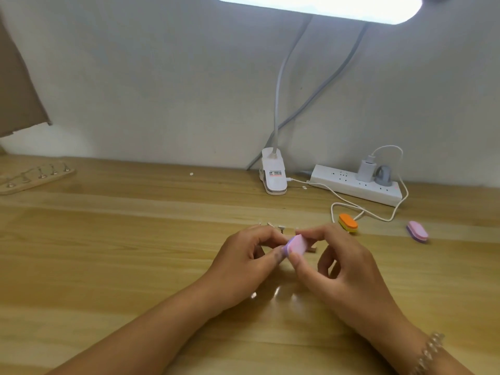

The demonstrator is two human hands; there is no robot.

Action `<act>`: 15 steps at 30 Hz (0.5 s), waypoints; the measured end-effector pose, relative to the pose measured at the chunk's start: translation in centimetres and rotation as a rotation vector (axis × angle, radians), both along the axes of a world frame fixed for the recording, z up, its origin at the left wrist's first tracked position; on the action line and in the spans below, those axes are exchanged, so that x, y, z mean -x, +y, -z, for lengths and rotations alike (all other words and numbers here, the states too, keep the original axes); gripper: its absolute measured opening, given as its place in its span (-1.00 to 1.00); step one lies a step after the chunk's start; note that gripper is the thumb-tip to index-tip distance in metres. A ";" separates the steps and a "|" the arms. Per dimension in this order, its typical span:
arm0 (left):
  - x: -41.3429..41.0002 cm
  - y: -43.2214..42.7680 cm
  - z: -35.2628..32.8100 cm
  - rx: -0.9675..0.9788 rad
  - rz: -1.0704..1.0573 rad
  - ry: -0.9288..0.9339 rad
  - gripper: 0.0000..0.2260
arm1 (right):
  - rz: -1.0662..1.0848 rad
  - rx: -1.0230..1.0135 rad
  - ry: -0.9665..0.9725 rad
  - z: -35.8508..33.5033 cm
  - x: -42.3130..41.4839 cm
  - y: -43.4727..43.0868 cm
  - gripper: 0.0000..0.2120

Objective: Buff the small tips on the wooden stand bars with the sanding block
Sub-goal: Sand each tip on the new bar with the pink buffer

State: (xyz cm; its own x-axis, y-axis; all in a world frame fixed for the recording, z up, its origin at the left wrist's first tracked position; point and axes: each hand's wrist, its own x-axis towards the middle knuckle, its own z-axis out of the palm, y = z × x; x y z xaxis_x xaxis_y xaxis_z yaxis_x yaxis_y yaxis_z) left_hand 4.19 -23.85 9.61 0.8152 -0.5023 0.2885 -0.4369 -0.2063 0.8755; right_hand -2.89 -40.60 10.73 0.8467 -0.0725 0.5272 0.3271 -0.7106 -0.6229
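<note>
The person's two bare forearms reach in from the near edge of the desk [113, 239], and the hands meet a little right of its middle. The right hand [341, 266] pinches a pink sanding block [297, 244] with a purple side between thumb and forefinger, its other fingers loosely curled beneath. The block is tilted, its purple end toward the left hand [243, 262]. That hand's fingers are curled round a wooden stand bar [312, 249], thumb tip touching the block's purple end. Most of the bar is hidden behind the fingers and the block. Only a stub of wood shows under the block on the right, and a few small tips [281, 228] stand up just behind the left knuckles. I can't tell whether the block is touching any tip. A beaded bracelet [430, 350] sits on the right wrist. Just beyond the right hand lies an orange block [348, 222], and farther right a second pink block [418, 231], well apart from it. Along the far edge stands a white lamp clip [273, 174], its neck rising to a lit lamp head [324, 6]. Beside the clip lies a white power strip [354, 185] with 2 plugs in it, and a white cable [365, 211] loops across the desk toward the orange block. At the far left corner lies another wooden stand [38, 175] with a row of small pegs.
</note>
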 end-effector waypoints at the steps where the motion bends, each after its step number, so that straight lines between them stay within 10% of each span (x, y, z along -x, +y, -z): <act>1: 0.0 -0.1 0.0 -0.008 0.002 -0.002 -0.79 | 0.030 -0.014 0.004 0.0 -0.2 -0.3 -0.79; 15: -0.1 0.1 0.2 -0.047 0.020 -0.011 -0.80 | -0.027 0.033 -0.008 0.0 0.1 0.1 -0.76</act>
